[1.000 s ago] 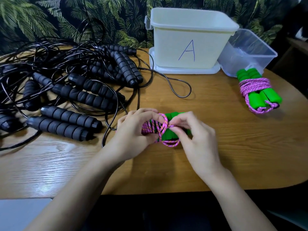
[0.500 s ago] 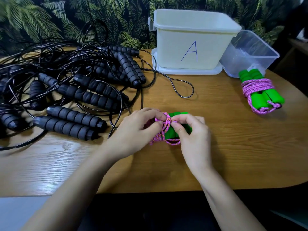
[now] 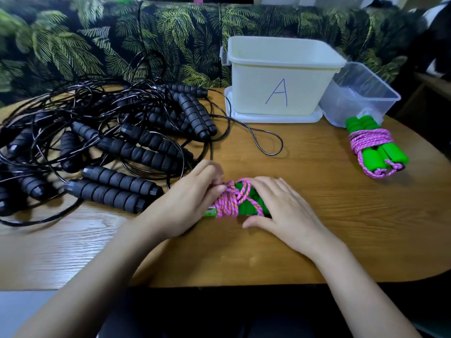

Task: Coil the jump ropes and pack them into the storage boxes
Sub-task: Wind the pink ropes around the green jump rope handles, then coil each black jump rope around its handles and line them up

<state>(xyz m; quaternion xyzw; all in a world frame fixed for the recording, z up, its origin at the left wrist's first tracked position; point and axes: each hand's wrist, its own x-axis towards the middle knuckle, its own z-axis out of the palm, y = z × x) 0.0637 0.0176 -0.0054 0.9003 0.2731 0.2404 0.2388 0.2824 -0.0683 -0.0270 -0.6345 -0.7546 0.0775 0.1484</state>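
In the middle of the frame the pink jump rope (image 3: 228,203) lies on the table (image 3: 329,230), wound around its green handles (image 3: 246,208). The left hand (image 3: 188,207) pinches the wraps; the right hand (image 3: 283,211) covers the handles, fingers close together, gripping or only pressing I cannot tell. Light, soft, springy: I would hold it across the wraps

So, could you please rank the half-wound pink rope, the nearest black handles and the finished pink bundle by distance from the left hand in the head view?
1. Half-wound pink rope, gripped by the left hand.
2. Black handles, just to its left.
3. Finished pink bundle, far right.
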